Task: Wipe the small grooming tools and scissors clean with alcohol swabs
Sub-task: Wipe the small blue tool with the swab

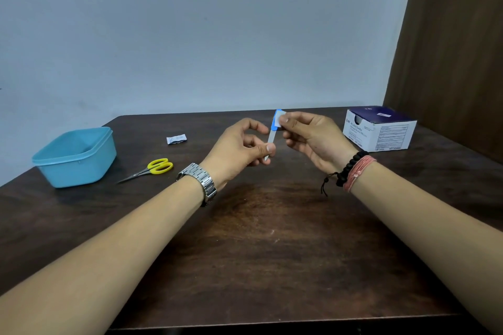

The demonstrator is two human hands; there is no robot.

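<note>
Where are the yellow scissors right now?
In the head view, the yellow scissors lie flat on the table, left of the left hand, just right of the blue container.

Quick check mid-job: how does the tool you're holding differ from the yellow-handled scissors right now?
The blue-handled tool is held in the air, near upright, while the scissors lie flat on the table.
The left hand pinches the tool's metal tip and the right hand presses a white swab on its blue end; nothing touches the scissors.
The tool's handle is blue; the scissors' handle loops are yellow.
Both are small with metal parts.
</note>
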